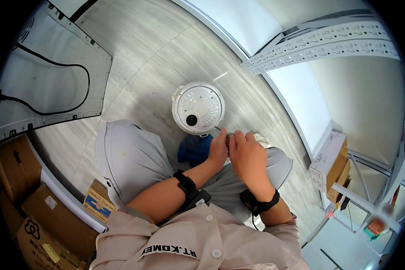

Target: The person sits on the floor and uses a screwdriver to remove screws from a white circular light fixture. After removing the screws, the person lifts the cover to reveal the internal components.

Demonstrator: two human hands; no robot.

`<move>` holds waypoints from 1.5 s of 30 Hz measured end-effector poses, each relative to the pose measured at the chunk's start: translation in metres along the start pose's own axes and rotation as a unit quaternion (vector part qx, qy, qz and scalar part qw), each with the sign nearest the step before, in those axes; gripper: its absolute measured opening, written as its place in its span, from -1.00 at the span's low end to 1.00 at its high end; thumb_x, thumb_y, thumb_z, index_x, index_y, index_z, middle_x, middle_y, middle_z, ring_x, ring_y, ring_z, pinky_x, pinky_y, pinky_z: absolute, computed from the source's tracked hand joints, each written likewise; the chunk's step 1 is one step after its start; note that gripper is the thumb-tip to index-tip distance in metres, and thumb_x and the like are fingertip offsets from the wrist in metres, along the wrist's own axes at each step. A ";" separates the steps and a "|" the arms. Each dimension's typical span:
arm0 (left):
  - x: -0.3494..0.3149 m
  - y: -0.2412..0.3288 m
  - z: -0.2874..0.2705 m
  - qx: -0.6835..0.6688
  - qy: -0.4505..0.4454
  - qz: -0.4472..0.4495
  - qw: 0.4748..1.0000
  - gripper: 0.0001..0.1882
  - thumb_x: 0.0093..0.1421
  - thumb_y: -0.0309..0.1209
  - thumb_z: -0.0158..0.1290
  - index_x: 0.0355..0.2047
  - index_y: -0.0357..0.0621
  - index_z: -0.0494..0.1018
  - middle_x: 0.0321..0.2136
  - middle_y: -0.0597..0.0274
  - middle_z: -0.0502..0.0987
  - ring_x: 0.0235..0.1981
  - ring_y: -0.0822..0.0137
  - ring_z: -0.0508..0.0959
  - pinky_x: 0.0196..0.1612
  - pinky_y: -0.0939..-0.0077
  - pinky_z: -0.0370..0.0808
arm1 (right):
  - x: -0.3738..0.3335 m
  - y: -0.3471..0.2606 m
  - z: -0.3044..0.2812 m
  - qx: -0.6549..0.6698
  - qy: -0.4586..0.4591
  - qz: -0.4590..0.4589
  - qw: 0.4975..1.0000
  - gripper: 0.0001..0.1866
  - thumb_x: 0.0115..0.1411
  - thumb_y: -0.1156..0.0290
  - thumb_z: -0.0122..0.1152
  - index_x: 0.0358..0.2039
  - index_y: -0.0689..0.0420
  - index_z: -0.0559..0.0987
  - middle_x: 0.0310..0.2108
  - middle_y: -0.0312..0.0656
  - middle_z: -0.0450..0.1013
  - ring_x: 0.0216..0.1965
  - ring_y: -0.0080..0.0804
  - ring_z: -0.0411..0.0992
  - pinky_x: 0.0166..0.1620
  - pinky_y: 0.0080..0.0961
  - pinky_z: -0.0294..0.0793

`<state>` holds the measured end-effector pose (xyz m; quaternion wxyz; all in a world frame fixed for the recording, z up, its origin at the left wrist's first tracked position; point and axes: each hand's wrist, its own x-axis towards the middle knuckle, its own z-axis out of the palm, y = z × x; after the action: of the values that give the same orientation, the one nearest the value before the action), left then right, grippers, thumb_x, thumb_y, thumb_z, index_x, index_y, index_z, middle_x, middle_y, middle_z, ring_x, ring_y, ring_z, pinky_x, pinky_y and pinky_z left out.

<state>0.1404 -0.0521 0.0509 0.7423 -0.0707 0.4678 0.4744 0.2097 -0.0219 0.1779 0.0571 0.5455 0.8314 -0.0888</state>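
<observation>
White plastic, a round appliance [198,108] sits on the pale grey floor [135,92], just beyond the knees of the person bent over it. Seen from above, in the head view, its top has a ring of small slots, with one dark round spot [191,120] toward seven o'clock.

At the appliance's five o'clock, just off its rim, the left hand [217,150] and the right hand [249,157] meet. The right one's fingers are bent and close together, clamped on a small dark piece [230,136] that shows between the two hands. The left one has its thumb side up against that piece; I can't tell how its other fingers stand, since they are hidden. A thin dark tip [218,128] pokes out above the left hand, near the rim. Black bands circle both wrists.

At six o'clock a crumpled blue cloth [195,149] lies against the appliance's near edge, by the left forearm. Further off, a metal cabinet [54,74] with a looping black cable [89,81] stands between nine and ten, cardboard boxes [60,209] crowd eight o'clock, a perforated shelf upright [321,45] crosses two, and a white carton [321,168] rests toward four.
</observation>
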 end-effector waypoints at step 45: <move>-0.035 0.038 0.010 0.379 -0.002 0.564 0.734 -0.69 0.13 -0.57 0.18 -0.08 -0.20 0.51 -0.22 0.04 0.54 -0.16 -0.04 0.56 -0.07 0.24 0.52 | 0.000 -0.010 -0.008 0.060 0.067 0.022 0.996 -0.77 0.26 0.30 0.31 -0.25 0.17 0.50 -0.36 -0.07 0.48 -0.40 -0.04 0.56 -0.41 -0.26 0.56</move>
<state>0.1140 -0.0484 0.0962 0.3050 0.4939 0.5616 0.5897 0.2012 -0.0242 0.1865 -0.0295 0.5706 0.8144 -0.1010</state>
